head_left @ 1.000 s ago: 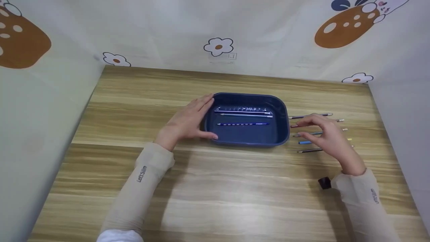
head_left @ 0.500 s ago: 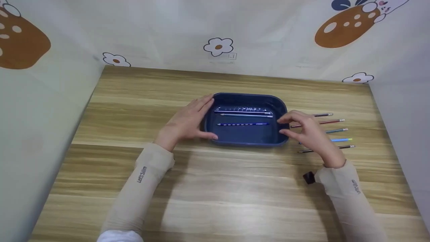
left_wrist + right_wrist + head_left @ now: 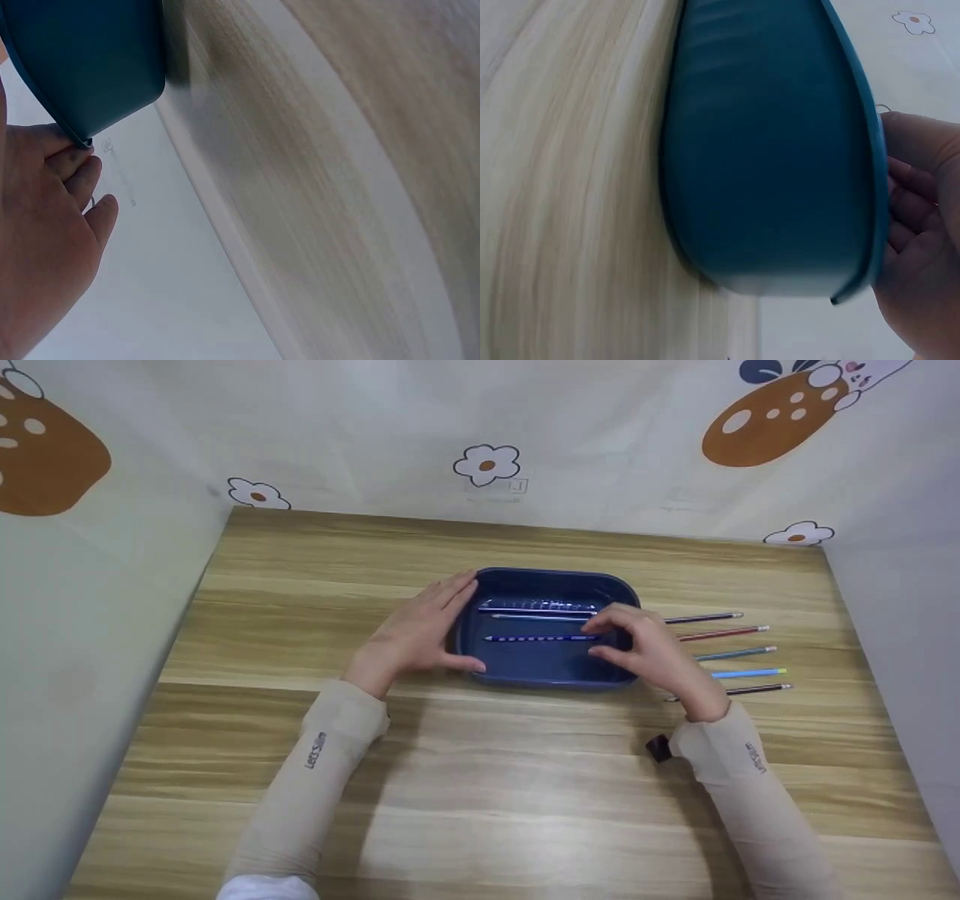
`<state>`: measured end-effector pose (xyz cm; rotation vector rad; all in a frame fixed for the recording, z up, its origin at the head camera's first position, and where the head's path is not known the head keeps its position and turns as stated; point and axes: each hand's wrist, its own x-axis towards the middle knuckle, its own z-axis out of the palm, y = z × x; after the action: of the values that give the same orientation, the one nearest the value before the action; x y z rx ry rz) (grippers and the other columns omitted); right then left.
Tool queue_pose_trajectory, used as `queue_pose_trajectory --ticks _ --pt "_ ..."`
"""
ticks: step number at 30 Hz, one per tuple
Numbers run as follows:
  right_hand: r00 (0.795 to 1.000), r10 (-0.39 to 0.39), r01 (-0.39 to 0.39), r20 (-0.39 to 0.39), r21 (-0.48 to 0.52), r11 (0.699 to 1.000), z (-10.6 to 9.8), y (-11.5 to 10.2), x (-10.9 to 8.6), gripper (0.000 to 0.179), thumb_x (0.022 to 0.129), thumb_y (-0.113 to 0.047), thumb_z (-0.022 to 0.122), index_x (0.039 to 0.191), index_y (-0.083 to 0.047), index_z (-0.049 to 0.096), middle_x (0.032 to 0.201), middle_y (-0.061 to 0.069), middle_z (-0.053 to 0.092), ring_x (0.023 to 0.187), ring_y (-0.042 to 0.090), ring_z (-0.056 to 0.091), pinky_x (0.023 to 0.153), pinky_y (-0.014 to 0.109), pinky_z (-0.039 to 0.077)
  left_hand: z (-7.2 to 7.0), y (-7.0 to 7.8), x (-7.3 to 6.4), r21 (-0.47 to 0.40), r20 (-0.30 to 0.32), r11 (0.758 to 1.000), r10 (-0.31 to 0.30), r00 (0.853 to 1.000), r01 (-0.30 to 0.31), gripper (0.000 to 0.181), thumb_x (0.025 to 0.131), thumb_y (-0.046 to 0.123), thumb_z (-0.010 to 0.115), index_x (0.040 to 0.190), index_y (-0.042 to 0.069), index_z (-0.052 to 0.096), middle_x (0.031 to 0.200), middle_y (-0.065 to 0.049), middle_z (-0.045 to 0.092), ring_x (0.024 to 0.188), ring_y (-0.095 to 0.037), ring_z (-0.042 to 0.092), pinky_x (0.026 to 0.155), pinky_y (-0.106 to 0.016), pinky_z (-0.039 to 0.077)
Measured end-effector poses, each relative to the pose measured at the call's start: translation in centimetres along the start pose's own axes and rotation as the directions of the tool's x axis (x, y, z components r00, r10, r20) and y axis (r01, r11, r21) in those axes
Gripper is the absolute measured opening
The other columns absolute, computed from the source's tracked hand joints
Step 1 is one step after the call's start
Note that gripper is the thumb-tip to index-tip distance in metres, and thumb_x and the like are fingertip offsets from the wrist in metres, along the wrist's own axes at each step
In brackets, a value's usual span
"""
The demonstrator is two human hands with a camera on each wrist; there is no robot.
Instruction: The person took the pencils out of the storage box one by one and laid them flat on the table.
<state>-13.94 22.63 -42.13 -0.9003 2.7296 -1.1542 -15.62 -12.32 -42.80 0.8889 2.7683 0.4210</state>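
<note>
- Since a second ago the right hand (image 3: 649, 652) has crossed from the loose pencils to the right end of the blue tray (image 3: 551, 681), its fingers curled over the blue pencil's (image 3: 540, 637) end; whether they pinch it I cannot tell.
- Left hand (image 3: 416, 634) lies flat, fingers straight, against the tray's left wall.
- Tray holds three things: a clear ruler (image 3: 536, 604), a silver pencil (image 3: 540, 617) and the blue pencil.
- Five pencils (image 3: 731, 653) lie in a row on the table (image 3: 480, 780), right of the tray.
</note>
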Motion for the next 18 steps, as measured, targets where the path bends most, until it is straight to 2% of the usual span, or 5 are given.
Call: queue_pose_trajectory --ticks 3,5,18 --pt "1.000 0.004 -0.004 0.020 0.008 1.000 0.5 0.0 0.6 0.023 0.084 -0.003 0.078 0.106 -0.002 0.071 0.104 0.009 0.072 0.100 0.026 0.069 0.091 0.041 0.058 0.0 0.0 0.0 0.000 0.000 1.000 0.000 1.000 0.000 0.126 0.073 0.081 0.063 0.161 0.010 0.009 0.170 -0.003 0.002 0.158 -0.022 0.007 0.131 -0.040 0.010" --pt "0.999 0.010 -0.010 0.033 0.010 1.000 0.9 0.0 1.0 0.024 0.084 -0.002 0.078 0.107 -0.002 0.071 0.105 0.009 0.072 0.100 0.027 0.069 0.091 0.045 0.058 0.0 0.0 0.0 0.002 0.000 1.000 0.002 1.000 -0.002 0.126 0.073 0.081 0.063 0.161 0.009 0.009 0.170 -0.004 0.002 0.158 -0.022 0.007 0.131 -0.040 0.010" --pt "0.995 0.014 -0.012 0.096 -0.022 1.000 2.4 0.2 3.2 0.022 0.083 -0.003 0.078 0.105 -0.002 0.072 0.105 0.011 0.073 0.098 0.025 0.070 0.089 0.043 0.060 0.1 -0.1 0.1 0.006 -0.001 1.000 0.001 1.000 -0.001 0.125 0.074 0.082 0.062 0.161 0.010 0.009 0.170 -0.003 0.001 0.158 -0.021 0.007 0.131 -0.040 0.010"
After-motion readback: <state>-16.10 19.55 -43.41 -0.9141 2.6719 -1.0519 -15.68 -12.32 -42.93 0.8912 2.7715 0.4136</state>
